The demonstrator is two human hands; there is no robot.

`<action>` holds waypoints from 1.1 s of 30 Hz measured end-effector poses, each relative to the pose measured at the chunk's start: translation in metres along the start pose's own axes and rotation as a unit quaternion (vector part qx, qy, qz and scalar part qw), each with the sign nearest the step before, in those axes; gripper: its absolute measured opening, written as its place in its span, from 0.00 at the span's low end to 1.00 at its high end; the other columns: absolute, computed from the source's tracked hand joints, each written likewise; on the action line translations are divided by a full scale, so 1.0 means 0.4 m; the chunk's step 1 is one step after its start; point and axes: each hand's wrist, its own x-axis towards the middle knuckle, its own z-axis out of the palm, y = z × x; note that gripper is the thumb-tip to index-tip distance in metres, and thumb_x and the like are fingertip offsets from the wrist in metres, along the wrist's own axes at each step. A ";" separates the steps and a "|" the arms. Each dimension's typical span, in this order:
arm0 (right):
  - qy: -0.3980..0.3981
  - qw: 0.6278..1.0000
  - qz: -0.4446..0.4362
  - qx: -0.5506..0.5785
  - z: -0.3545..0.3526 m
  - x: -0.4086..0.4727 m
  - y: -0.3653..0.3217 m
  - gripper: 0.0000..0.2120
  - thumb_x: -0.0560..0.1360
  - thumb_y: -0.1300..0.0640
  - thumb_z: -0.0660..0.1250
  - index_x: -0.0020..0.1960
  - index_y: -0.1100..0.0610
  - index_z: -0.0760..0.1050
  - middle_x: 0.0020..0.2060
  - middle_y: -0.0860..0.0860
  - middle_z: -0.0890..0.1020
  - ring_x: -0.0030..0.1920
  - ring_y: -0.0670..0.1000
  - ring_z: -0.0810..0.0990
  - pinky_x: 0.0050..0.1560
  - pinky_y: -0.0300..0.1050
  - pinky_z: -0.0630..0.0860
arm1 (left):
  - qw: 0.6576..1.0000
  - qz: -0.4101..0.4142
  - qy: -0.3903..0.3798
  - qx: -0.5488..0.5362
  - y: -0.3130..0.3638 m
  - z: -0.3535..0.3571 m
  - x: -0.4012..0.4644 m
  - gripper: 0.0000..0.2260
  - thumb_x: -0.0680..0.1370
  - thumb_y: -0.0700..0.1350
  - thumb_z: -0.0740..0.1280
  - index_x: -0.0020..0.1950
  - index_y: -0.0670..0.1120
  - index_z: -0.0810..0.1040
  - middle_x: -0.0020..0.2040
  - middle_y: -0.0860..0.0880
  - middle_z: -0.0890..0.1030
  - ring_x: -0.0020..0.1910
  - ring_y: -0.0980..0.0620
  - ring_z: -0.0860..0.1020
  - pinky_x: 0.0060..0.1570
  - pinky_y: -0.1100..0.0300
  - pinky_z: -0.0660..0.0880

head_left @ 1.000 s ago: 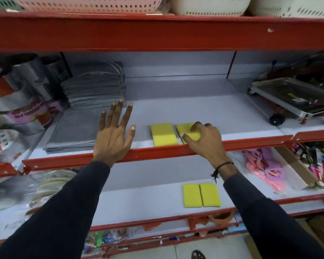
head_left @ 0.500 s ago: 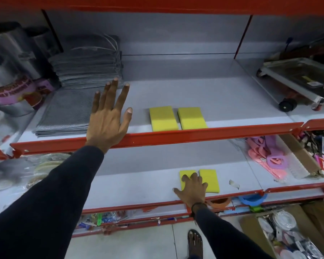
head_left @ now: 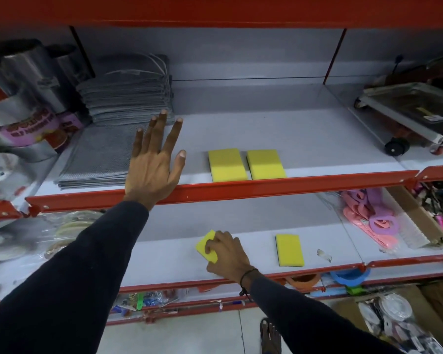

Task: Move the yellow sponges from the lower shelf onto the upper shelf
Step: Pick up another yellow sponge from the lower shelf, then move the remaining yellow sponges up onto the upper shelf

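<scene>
Your right hand point(head_left: 225, 254) is reaching onto the lower shelf point(head_left: 164, 261), its grip pinching a yellow sponge point(head_left: 205, 245) with fingers curled over the top, the sponge sitting tilted at an angle to the shelf's front edge. A second yellow sponge point(head_left: 289, 250) is lying flat on the same shelf, well apart to the right of your hand. Two more yellow sponges point(head_left: 226, 164) point(head_left: 265, 164) are lying side by side on the upper shelf point(head_left: 317, 139), just behind its red front rail point(head_left: 266, 187). Your left hand point(head_left: 154, 162) is hovering or resting over that rail, grip spread wide and holding nothing, beside a stack of grey mesh mats point(head_left: 97, 159).
</scene>
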 end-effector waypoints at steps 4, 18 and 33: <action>0.137 0.981 -0.115 0.078 -0.157 -0.077 -0.098 0.16 0.64 0.50 0.71 0.50 0.51 0.80 0.47 0.51 0.75 0.50 0.56 0.74 0.47 0.48 0.67 | 1.000 0.001 -0.004 -0.003 0.000 -0.001 -0.001 0.32 0.85 0.59 0.47 0.88 0.51 0.46 0.89 0.43 0.46 0.87 0.43 0.45 0.84 0.37 0.48; 0.396 0.904 0.158 0.041 -0.646 -0.064 0.159 0.17 0.70 0.46 0.69 0.53 0.54 0.78 0.50 0.54 0.80 0.55 0.60 0.77 0.55 0.57 0.77 | 1.000 0.006 -0.006 -0.004 -0.001 -0.002 -0.006 0.32 0.85 0.60 0.46 0.88 0.54 0.42 0.88 0.45 0.41 0.87 0.45 0.41 0.84 0.38 0.45; 0.148 0.904 0.395 0.072 -0.095 -0.170 0.355 0.24 0.70 0.40 0.71 0.60 0.51 0.72 0.56 0.56 0.78 0.60 0.62 0.77 0.59 0.59 0.74 | 1.000 0.003 0.006 -0.022 0.004 0.002 -0.006 0.31 0.85 0.58 0.49 0.88 0.53 0.46 0.89 0.45 0.44 0.87 0.45 0.44 0.85 0.43 0.42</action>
